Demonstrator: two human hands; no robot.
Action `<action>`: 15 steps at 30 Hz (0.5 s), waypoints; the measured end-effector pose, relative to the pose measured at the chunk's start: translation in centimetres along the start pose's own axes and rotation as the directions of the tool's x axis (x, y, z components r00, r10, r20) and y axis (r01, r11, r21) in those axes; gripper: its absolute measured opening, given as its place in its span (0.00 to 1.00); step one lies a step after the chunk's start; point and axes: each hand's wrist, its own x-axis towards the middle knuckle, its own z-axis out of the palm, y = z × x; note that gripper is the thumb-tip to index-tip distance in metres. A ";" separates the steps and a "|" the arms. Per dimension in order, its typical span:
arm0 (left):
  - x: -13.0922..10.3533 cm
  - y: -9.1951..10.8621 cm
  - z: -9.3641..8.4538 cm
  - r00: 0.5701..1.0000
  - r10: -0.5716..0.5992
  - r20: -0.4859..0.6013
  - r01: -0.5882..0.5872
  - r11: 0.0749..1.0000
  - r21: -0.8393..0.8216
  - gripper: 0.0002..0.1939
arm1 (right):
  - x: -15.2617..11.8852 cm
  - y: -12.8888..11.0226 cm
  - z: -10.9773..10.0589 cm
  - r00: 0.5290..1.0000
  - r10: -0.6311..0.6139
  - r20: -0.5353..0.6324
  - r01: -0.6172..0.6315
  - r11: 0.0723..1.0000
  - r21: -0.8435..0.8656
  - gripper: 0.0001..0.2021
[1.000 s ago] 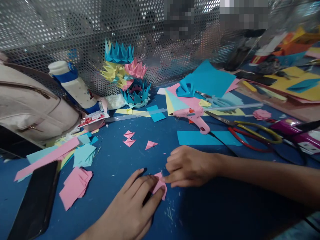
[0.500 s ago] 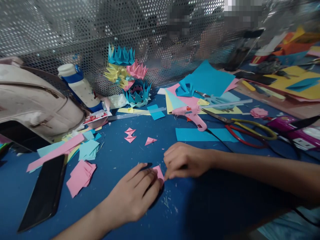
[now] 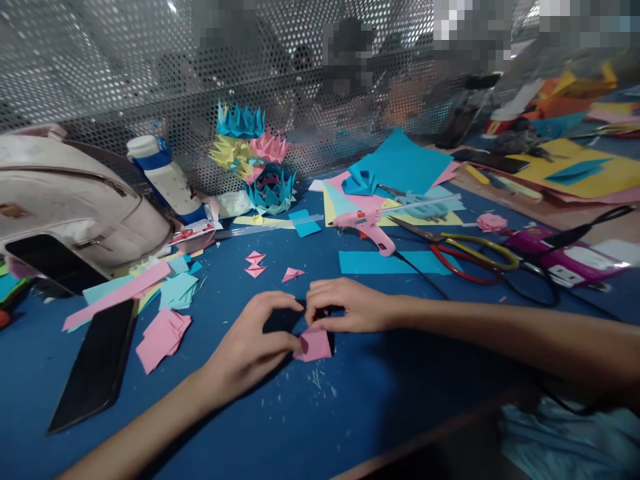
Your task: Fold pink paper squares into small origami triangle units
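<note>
A small pink paper square (image 3: 316, 345) lies on the blue table before me. My left hand (image 3: 257, 333) arches at its left, the thumb touching the paper's left edge and the other fingers held apart from the thumb. From the right, my right hand (image 3: 350, 307) has its fingers curled and thumb and fingertips together at the paper's upper edge. Just beyond are a folded pink triangle (image 3: 293, 274) and a pair of folded pink pieces (image 3: 255, 265). A stack of pink paper squares (image 3: 163, 339) rests to the left.
A pink glue gun (image 3: 367, 225) and scissors (image 3: 450, 250) lie beyond my right arm, with a blue paper strip (image 3: 400, 262). On the left are a phone (image 3: 95, 363), a bottle (image 3: 165, 180) and a bag (image 3: 70, 193). Folded paper ornaments (image 3: 255, 157) stand by the perforated metal screen (image 3: 310, 93).
My left fingers have come off the pink paper square and spread from the thumb. The paper has turned and shows more of its face. My right hand has moved to its upper edge.
</note>
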 end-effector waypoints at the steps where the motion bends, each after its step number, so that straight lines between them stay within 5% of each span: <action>1: 0.0 -0.1 -0.1 1.000 -0.010 0.008 0.010 1.000 -0.019 0.14 | 0.0 -0.2 0.1 1.000 0.002 -0.001 -0.002 1.000 -0.017 0.08; 8: 0.4 -0.4 -0.4 0.996 -0.060 0.071 0.064 0.997 -0.052 0.13 | 0.2 -0.6 0.3 0.993 0.115 -0.019 -0.116 0.991 -0.061 0.12; 15: -0.4 0.1 -0.1 0.998 -0.051 -0.026 0.054 0.995 0.089 0.16 | 0.1 -0.3 1.0 0.984 0.171 -0.060 -0.178 0.971 -0.160 0.06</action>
